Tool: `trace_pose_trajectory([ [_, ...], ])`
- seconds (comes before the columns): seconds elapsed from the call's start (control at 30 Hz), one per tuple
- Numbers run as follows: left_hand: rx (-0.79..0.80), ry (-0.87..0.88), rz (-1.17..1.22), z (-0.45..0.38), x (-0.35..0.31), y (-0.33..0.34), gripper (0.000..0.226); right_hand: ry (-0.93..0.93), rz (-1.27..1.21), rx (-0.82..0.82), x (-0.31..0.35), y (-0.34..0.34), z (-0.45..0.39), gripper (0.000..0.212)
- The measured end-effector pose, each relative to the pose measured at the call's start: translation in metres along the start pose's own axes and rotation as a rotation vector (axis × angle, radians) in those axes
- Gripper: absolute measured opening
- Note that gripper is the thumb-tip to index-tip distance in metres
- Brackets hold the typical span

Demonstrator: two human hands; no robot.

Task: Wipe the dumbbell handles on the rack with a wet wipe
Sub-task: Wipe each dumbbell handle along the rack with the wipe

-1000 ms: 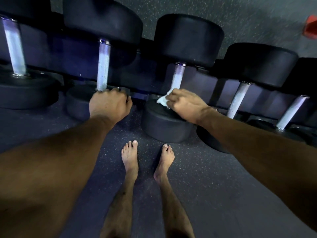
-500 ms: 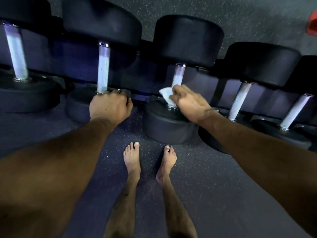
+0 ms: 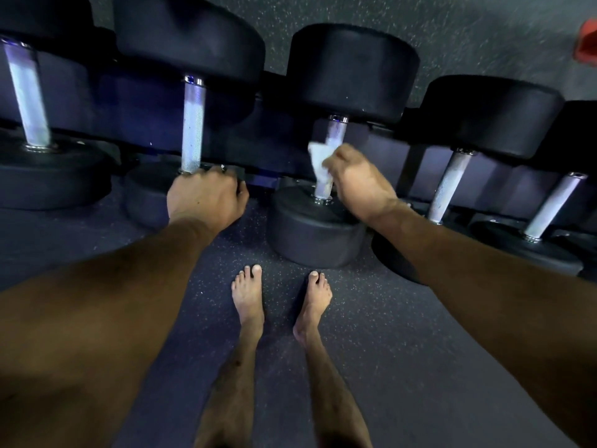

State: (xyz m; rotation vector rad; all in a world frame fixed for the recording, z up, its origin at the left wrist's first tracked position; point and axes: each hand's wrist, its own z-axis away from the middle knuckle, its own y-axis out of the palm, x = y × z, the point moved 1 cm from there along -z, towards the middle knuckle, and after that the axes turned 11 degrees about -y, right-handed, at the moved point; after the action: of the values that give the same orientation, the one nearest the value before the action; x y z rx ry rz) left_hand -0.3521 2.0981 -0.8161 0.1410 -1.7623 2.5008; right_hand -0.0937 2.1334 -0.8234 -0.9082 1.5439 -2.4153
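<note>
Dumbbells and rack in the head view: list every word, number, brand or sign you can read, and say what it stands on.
None can be read. The black dumbbell heads show no weight numbers or brand from this angle. The wet wipe in the right hand is plain white. The red object at the frame edge is blurred.

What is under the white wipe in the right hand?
The wet wipe lies against the middle dumbbell's metal handle, held there by the right hand. Bare handle shows above and below; the stretch beneath the wipe is covered.
</note>
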Motion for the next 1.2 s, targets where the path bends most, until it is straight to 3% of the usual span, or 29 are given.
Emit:
trace_pose_trajectory([
  [0.07, 0.004, -0.003, 0.005, 0.0, -0.001, 0.0, 0.036, 0.188, -0.03, -0.174, -0.007, -0.013, -0.018, 0.025],
  [0.13, 0.01, -0.007, 0.012, -0.001, 0.0, -0.001, 0.036, 0.266, -0.046, -0.216, -0.006, -0.015, -0.022, 0.023],
  [0.33, 0.027, -0.017, 0.027, 0.0, -0.001, -0.002, 0.036, 0.189, -0.137, 0.026, 0.008, 0.017, 0.022, 0.022],
  [0.53, 0.02, -0.018, 0.029, 0.0, 0.0, -0.001, 0.037, 0.532, -0.155, -0.373, -0.008, -0.013, -0.032, 0.021],
  [0.63, 0.024, -0.011, 0.039, -0.001, 0.0, -0.002, 0.038, 0.583, -0.24, -0.338, 0.004, -0.006, -0.016, 0.018],
  [0.77, 0.036, -0.009, 0.043, -0.001, 0.0, -0.002, 0.038, 0.575, -0.306, -0.153, 0.023, 0.013, 0.018, 0.011],
  [1.0, 0.042, -0.01, 0.032, 0.0, 0.0, -0.003, 0.037, 0.793, -0.371, -0.45, 0.01, -0.02, -0.033, 0.017],
  [1.2, 0.037, -0.005, 0.034, 0.0, 0.0, -0.004, 0.036, 0.705, -0.443, -0.187, 0.032, 0.002, 0.011, 0.019],
])
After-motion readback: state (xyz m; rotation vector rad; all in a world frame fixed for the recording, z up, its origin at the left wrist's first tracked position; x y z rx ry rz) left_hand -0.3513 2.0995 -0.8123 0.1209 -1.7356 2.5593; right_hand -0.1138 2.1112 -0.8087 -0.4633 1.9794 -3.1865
